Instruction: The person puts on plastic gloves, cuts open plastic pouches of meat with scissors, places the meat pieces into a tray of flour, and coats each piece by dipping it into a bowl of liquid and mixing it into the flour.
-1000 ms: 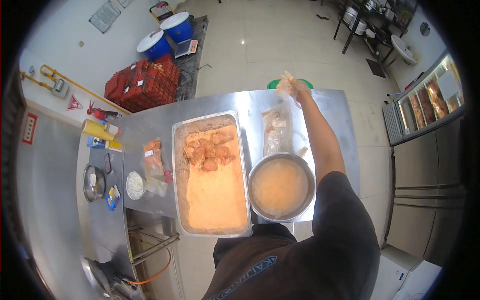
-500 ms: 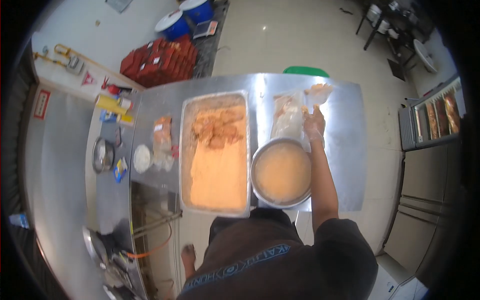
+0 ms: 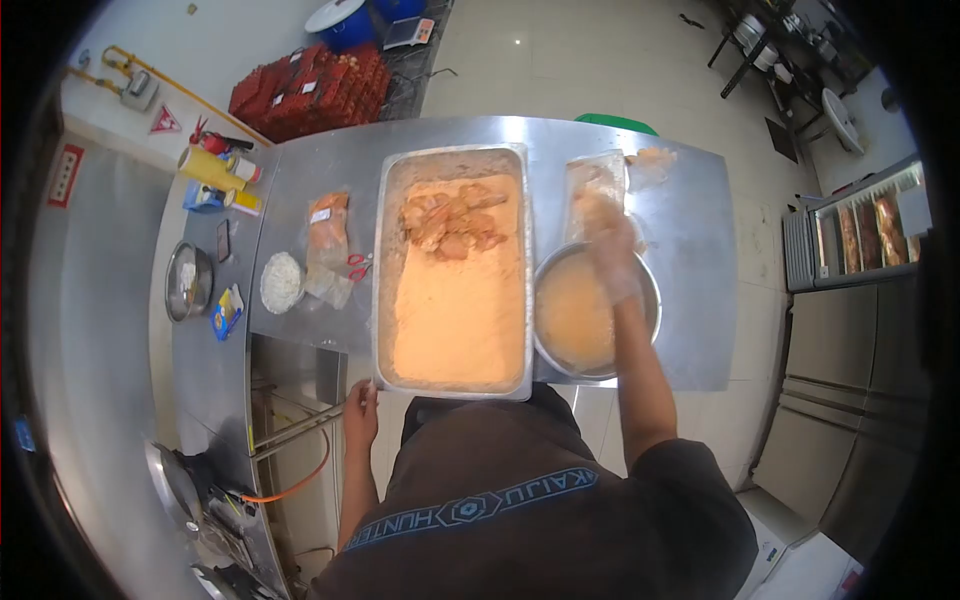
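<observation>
A deep metal tray (image 3: 528, 330) of orange powder stands in front of me, with raw, coated-looking meat pieces (image 3: 452, 220) heaped toward its far end. My left hand (image 3: 362, 408) is at the tray's near left corner, fingers curled against the rim. Right of the tray sits a round metal bowl (image 3: 655, 315) of cloudy orange liquid. Over the bowl's far side is my right hand (image 3: 612, 250), in what seems a clear glove. Motion smears its fingers, so any held thing cannot be made out. Just beyond it lies a clear plastic bag (image 3: 597, 172) with pale pieces inside.
Left of the tray are a bag of orange powder (image 3: 328, 225), red-handled scissors (image 3: 357, 266) and a bowl of white stuff (image 3: 283, 283). A metal bowl (image 3: 188, 283) and a phone (image 3: 223, 240) lie farther left. Stacked red trays (image 3: 310, 90) stand beyond the table.
My right hand has come back from beside the plastic bag to over the bowl's far side. My left hand has risen from below the table edge to the tray's corner. The view has shifted.
</observation>
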Demonstrator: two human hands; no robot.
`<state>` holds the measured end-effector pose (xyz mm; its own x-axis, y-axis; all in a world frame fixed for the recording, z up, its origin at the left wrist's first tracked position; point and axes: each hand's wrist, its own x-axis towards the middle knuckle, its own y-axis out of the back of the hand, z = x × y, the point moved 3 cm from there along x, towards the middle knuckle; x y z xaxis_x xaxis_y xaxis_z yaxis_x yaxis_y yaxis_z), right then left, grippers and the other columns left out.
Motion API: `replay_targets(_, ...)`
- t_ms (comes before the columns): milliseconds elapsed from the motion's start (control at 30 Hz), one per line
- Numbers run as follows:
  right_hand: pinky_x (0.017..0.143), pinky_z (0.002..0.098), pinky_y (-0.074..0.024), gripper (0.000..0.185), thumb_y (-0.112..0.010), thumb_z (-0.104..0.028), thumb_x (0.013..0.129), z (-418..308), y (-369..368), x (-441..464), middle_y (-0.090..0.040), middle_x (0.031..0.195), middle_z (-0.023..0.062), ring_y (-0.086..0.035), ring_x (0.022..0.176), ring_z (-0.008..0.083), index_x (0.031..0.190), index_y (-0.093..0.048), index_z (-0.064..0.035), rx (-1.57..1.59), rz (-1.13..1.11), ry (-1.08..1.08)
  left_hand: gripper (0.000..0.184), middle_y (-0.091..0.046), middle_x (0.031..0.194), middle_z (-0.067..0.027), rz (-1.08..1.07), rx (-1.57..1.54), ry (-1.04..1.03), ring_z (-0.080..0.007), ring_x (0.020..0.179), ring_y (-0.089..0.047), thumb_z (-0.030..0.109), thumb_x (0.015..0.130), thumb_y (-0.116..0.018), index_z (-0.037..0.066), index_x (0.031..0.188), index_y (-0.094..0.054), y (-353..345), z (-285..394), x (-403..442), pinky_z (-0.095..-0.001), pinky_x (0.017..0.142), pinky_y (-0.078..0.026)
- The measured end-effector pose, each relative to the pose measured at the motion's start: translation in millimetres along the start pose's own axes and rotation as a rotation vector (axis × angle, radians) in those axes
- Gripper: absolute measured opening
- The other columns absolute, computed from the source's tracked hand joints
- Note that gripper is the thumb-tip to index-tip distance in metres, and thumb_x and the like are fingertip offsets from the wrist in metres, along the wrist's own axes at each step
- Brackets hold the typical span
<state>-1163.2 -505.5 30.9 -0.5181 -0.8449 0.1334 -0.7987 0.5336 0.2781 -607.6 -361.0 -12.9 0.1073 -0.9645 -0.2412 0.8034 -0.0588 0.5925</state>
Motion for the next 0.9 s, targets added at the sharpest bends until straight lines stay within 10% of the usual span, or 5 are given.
replay_targets(200,0.112,0.0451,-0.0378,0.099,-0.060,-0.073,0.080,6.0,-217.9,-122.3,-0.040,0.150,0.0286,-0.038,0.141,0.0397,0.156,-0.030,-0.0178,-0.692,-0.962,-0.317,0.032,-0.069,0.093,-0.0252,-0.258,0.124,-0.167,-0.0394,0.088,-0.068,0.022,0.096,-0.060,-0.005,0.114,-0.065,-4.9,4.7,70.9,-0.0419,0.076,-0.053)
replay_targets(400,0.109,0.0500,-0.0397,0.095,-0.072,-0.061,0.076,-23.7,-250.5,-242.9,-0.029,0.153,0.0339,-0.042,0.133,0.0527,0.154,-0.035,-0.0204,-1.069,-0.946,-0.145,0.028,-0.063,0.073,-0.0276,-0.497,0.201,-0.149,-0.0460,0.073,-0.063,0.024,0.093,-0.064,-0.003,0.097,-0.069,12.9,27.8,100.1,-0.0443,0.067,-0.049)
replay_targets(600,0.096,0.0412,-0.0512,0.064,-0.076,-0.044,0.076,17.2,-277.8,-248.5,-0.061,0.128,0.0248,-0.062,0.115,0.0359,0.129,-0.062,-0.0120,-0.869,-0.786,-0.279,0.028,-0.058,0.063,-0.0239,-0.652,0.036,-0.156,-0.0245,0.052,-0.055,0.024,0.091,-0.068,-0.004,0.087,-0.069,15.8,16.2,119.2,-0.0406,0.059,-0.046)
replay_targets(700,0.089,0.0380,-0.0537,0.054,-0.074,-0.045,0.080,-8.4,-269.1,-202.0,-0.071,0.109,0.0177,-0.069,0.099,0.0298,0.122,-0.067,-0.0102,-0.662,-1.085,-0.550,0.028,-0.056,0.059,-0.0205,-0.698,0.002,-0.123,-0.0159,0.051,-0.049,0.023,0.090,-0.069,-0.004,0.087,-0.068,6.7,-5.0,125.5,-0.0387,0.056,-0.044)
replay_targets(900,0.084,0.0368,-0.0534,0.062,-0.074,-0.048,0.084,-43.9,-265.4,-110.3,-0.067,0.117,0.0129,-0.066,0.100,0.0253,0.127,-0.062,-0.0053,0.100,-0.757,-0.869,0.027,-0.061,0.058,-0.0149,-0.733,-0.079,-0.097,-0.0146,0.052,-0.053,0.023,0.090,-0.069,-0.004,0.087,-0.071,7.2,-8.7,128.2,-0.0365,0.056,-0.045)
